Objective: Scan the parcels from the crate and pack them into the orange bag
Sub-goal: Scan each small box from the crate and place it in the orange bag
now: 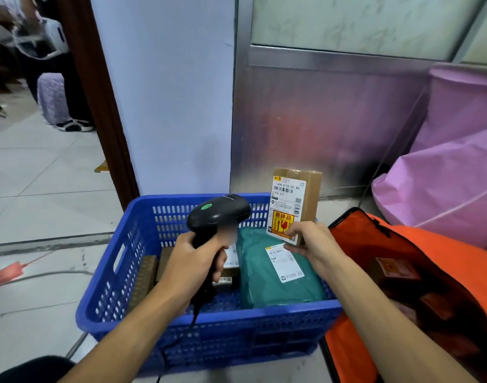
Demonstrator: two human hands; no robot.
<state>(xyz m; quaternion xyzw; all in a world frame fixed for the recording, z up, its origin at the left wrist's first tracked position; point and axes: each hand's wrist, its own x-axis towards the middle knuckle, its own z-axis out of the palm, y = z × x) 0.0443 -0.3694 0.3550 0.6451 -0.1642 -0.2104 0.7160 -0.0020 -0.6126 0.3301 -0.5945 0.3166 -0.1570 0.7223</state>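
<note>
My left hand grips the handle of a black barcode scanner, whose head points right. My right hand holds a small brown cardboard parcel upright by its lower end above the blue crate. The parcel's white label and yellow fragile sticker face the scanner. Inside the crate lie a green plastic mailer with a white label and some brown boxes, partly hidden by my left hand. The open orange bag stands right of the crate with parcels inside it.
Pink sacks pile up at the back right against a metal-framed wall panel. A doorway at the left shows a person's legs and shoes on the tiled floor. A red strap and a cable lie on the floor left of the crate.
</note>
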